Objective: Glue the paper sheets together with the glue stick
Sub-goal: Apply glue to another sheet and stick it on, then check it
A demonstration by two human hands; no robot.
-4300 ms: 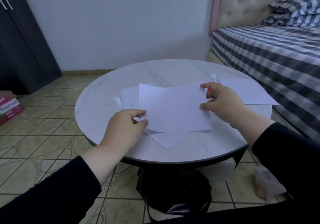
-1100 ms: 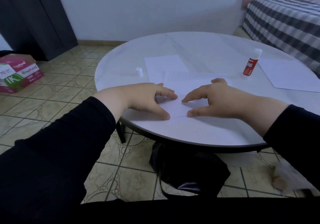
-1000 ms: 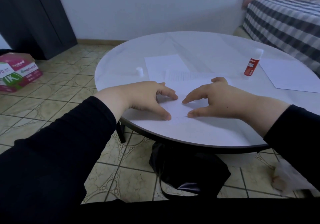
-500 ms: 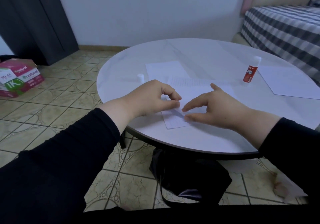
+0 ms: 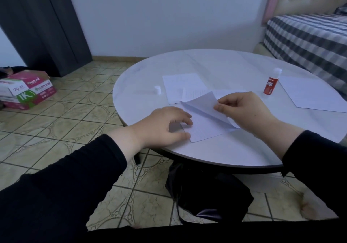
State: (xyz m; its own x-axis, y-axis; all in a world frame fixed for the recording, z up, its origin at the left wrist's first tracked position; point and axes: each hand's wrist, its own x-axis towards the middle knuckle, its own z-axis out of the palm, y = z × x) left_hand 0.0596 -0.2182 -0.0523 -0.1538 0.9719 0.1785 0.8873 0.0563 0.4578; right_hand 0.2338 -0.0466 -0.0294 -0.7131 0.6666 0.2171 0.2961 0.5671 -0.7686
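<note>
While paper boxes (image 5: pixel 26 90) sit on the floor at the far left of the frame, our left hand (image 5: pixel 165 126) lies at centre-left on the tabletop (image 5: pixel 216 64), its grip spread, fingers pressing the lower sheet (image 5: pixel 204 130) flat. A white cap (image 5: pixel 157 89) stands above it, beside another sheet (image 5: pixel 180 86). Right of centre, our right hand (image 5: pixel 244 111) pinches the top sheet (image 5: pixel 202 105) and holds it lifted. Further right stands the glue stick (image 5: pixel 271 84), with one more sheet (image 5: pixel 311 96) beside it.
</note>
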